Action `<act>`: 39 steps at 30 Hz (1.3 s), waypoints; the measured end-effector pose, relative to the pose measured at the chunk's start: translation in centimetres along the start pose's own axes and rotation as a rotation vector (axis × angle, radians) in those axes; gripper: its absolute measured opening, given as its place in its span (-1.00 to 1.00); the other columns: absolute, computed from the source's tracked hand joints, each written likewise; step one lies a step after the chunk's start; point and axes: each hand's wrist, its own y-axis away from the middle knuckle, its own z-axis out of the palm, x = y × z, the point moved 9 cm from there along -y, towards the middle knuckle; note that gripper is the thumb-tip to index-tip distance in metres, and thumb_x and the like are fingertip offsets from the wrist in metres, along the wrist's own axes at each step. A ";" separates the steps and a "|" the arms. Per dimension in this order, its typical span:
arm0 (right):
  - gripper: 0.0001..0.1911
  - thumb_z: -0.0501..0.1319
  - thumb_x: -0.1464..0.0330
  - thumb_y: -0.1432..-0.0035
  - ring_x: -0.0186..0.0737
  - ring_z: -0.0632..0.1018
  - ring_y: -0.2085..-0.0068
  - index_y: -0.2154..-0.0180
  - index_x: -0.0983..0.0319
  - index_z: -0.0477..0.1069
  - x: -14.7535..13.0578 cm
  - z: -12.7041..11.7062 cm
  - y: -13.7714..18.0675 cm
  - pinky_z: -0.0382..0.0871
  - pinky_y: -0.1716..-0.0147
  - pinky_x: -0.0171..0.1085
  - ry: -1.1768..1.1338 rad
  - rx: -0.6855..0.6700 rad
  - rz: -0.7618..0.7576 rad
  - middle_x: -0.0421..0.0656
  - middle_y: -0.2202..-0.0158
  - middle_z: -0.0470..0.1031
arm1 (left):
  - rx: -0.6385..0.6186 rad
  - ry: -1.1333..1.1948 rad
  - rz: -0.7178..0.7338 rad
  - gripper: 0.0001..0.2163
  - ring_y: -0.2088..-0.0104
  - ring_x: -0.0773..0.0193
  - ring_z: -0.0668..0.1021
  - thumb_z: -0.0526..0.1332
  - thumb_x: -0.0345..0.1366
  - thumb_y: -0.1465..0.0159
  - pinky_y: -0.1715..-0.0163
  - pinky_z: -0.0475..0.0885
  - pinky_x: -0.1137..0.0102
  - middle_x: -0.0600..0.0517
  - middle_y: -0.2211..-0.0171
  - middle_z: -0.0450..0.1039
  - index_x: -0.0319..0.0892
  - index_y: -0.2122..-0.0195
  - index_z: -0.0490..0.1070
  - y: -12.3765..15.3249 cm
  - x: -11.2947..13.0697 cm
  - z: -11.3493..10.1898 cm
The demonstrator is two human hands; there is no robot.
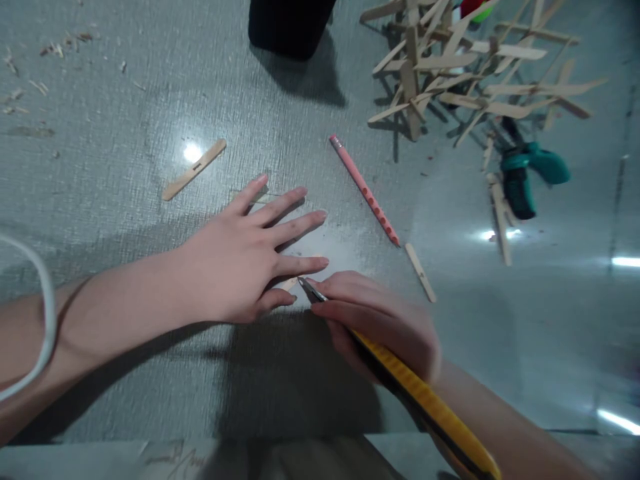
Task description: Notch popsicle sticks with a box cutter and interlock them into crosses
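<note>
My left hand point(245, 257) lies flat on the grey mat, fingers spread, pressing down a wooden craft stick point(291, 283) of which only a small part shows under the fingers. My right hand point(380, 320) is closed round a yellow utility knife point(425, 407). The blade tip point(306, 288) touches the stick just beside my left thumb and forefinger. Another stick end point(260, 198) peeks out beyond my left fingertips.
A pink pencil point(364, 190) lies diagonally ahead, with a short stick point(420, 272) at its near end. A notched stick point(194, 169) lies to the left. At the back right stand a stick structure point(470, 73), teal pliers point(525, 177) and a black container point(287, 27). Shavings point(30, 80) litter the far left.
</note>
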 end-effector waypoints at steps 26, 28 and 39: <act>-0.76 0.26 0.56 -0.30 -0.04 0.69 0.06 0.05 0.21 0.53 0.1 0.1 1.3 0.65 0.04 -0.06 0.018 0.039 -0.011 -0.01 0.14 0.65 | -0.020 -0.055 -0.036 -0.55 -0.52 -0.36 0.18 0.30 -0.01 -0.42 -0.45 -0.08 -0.40 0.04 -0.49 0.24 0.15 -0.32 0.47 0.1 0.0 -0.3; -0.72 0.26 0.58 -0.28 -0.04 0.69 0.05 0.02 0.22 0.53 0.1 -0.1 1.3 0.65 0.03 -0.07 0.004 0.060 -0.028 0.00 0.10 0.66 | -0.026 -0.062 -0.040 -0.54 -0.52 -0.34 0.18 0.30 0.01 -0.42 -0.46 -0.09 -0.38 0.05 -0.50 0.23 0.17 -0.33 0.46 0.0 0.0 -0.2; -0.68 0.26 0.60 -0.31 -0.13 0.68 0.18 -0.05 0.25 0.54 0.2 0.2 0.5 0.59 0.12 -0.08 -0.078 0.069 -0.010 -0.05 0.20 0.66 | -0.028 -0.041 -0.026 -0.51 -0.53 -0.33 0.15 0.31 -0.01 -0.41 -0.44 -0.11 -0.41 0.02 -0.51 0.21 0.12 -0.35 0.43 0.0 0.0 -0.2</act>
